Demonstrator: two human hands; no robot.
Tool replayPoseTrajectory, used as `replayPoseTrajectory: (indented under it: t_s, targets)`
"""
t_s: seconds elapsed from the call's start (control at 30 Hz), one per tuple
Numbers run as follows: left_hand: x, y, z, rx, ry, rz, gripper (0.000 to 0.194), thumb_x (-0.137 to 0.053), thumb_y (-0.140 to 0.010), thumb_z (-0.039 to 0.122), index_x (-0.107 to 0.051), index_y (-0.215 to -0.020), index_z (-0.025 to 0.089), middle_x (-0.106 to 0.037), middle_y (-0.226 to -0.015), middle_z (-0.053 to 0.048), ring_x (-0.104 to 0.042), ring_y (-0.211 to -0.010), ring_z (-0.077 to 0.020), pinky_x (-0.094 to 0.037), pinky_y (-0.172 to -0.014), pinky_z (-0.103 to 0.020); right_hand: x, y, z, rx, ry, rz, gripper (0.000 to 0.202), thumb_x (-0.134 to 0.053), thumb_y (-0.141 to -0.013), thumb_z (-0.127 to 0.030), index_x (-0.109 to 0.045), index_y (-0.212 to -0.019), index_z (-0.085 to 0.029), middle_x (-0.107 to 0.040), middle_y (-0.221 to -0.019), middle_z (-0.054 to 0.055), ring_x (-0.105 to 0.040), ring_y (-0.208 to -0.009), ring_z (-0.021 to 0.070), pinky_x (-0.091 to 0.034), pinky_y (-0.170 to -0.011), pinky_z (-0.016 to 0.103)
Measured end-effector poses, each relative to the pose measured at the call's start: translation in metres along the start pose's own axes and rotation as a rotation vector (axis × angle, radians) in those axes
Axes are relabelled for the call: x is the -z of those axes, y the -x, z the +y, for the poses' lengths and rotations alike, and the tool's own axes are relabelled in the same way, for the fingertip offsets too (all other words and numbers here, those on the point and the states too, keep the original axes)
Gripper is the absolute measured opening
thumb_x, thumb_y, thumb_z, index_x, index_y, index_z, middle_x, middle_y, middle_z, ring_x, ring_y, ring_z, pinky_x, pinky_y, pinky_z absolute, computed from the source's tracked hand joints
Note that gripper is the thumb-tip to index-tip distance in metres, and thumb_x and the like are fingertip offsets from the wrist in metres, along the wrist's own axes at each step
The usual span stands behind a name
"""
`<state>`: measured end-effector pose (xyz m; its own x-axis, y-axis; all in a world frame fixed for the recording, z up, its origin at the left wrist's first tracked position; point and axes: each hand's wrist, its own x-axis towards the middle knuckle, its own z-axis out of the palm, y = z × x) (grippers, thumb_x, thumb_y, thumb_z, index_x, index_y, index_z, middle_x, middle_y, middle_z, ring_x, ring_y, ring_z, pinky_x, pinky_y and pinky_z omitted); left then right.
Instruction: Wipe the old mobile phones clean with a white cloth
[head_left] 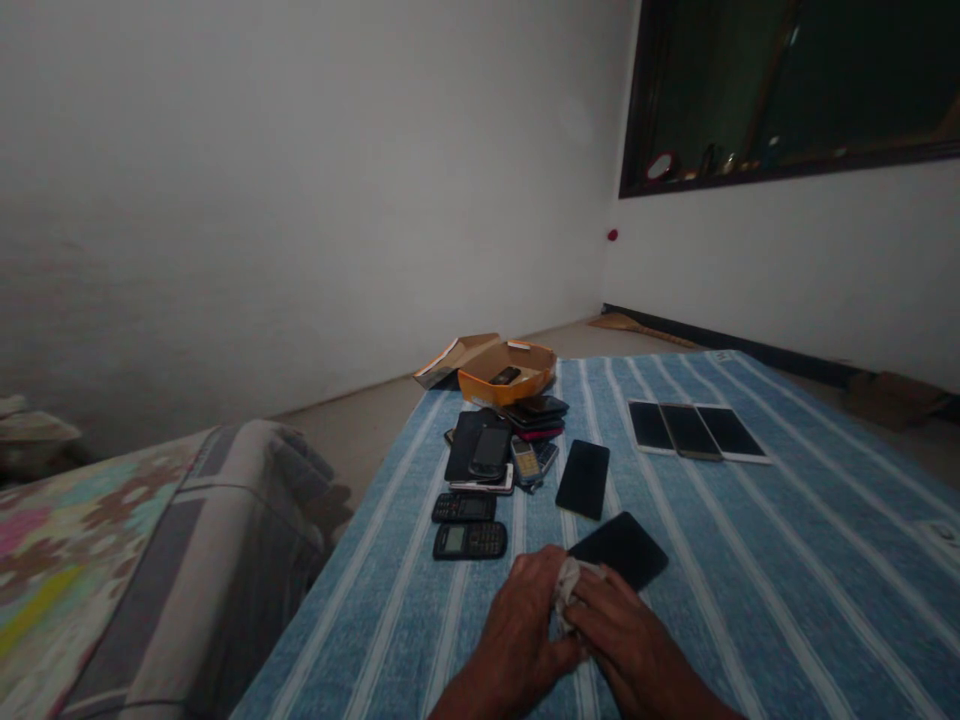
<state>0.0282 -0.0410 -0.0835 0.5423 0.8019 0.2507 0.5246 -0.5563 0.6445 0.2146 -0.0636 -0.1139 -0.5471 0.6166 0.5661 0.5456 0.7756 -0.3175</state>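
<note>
Hands (525, 612) (622, 620) together (whitish wad (568, 584) between)

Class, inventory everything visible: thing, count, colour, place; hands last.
Tablecloth: one, striped blue, centre
Box: one, orange, far edge, phone inside
Lid: one, brown, by box
Piled phones: several, mostly dark, before box
Keypad phones: two, black, nearer than pile
Flat phones: two, black, centre
Row phones: three, dark screens, right
Patterned cover: one, multicoloured, left
Walls: two, pale, behind
Window: one, dark, upper right, small things on sill
Round thing: one, red, wall corner
Floor: one, pale, behind
Floor items: two, brownish, right, unclear
Cloth: one, whitish, lower centre
Hands: two, bare, around cloth
</note>
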Motion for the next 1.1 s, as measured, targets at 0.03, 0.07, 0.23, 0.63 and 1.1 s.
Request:
replayPoseTrajectory:
  t_s: [0.03, 0.07, 0.23, 0.63, 1.1]
  targets:
    - [0.0, 0.0, 0.0, 0.003, 0.002, -0.007, 0.057, -0.071, -0.073, 0.021, -0.046, -0.124, 0.025, -0.06, -0.115, -0.005, -0.055, -0.102, -0.0254, -0.045, -0.09, -0.04, 0.002, 0.002, 0.002, -0.036, 0.045, -0.038, 0.04, -0.045, -0.088, -0.007, -0.058, -0.124, -0.019, -0.058, -0.137, 0.013, -0.049, -0.131, 0.0241, -0.035, -0.112, 0.046]
    - [0.0, 0.0, 0.0, 0.008, 0.004, -0.015, 0.058, -0.072, -0.072, 0.02, -0.046, -0.124, 0.025, -0.06, -0.117, -0.005, -0.054, -0.103, -0.0256, -0.045, -0.091, -0.04, 0.005, 0.004, 0.004, -0.076, 0.086, -0.077, 0.04, -0.047, -0.088, -0.008, -0.059, -0.124, -0.021, -0.056, -0.139, 0.011, -0.048, -0.132, 0.0245, -0.033, -0.113, 0.048]
    - [-0.001, 0.001, -0.004, 0.068, 0.002, -0.056, 0.068, -0.073, -0.07, 0.022, -0.043, -0.131, 0.023, -0.056, -0.126, -0.008, -0.052, -0.11, -0.029, -0.043, -0.095, -0.044, 0.017, 0.012, 0.017, -0.233, 0.189, -0.196, 0.037, -0.053, -0.093, -0.018, -0.062, -0.126, -0.03, -0.053, -0.143, 0.007, -0.044, -0.135, 0.0279, -0.034, -0.11, 0.056]
    - [0.002, 0.004, -0.004, 0.093, -0.004, -0.092, 0.077, -0.073, -0.072, 0.031, -0.036, -0.139, 0.023, -0.051, -0.136, -0.011, -0.047, -0.12, -0.0329, -0.038, -0.104, -0.049, 0.04, 0.043, 0.062, -0.453, 0.176, -0.071, 0.036, -0.056, -0.091, -0.025, -0.065, -0.126, -0.033, -0.053, -0.143, 0.007, -0.05, -0.131, 0.0288, -0.044, -0.104, 0.051]
    - [0.003, 0.002, 0.001, 0.124, -0.003, -0.1, 0.069, -0.073, -0.071, 0.024, -0.042, -0.132, 0.024, -0.055, -0.128, -0.007, -0.05, -0.112, -0.0293, -0.042, -0.098, -0.044, 0.012, 0.037, 0.05, -0.475, 0.274, 0.162, 0.049, -0.037, -0.089, -0.009, -0.06, -0.13, -0.024, -0.058, -0.136, 0.011, -0.056, -0.125, 0.0244, -0.051, -0.099, 0.041]
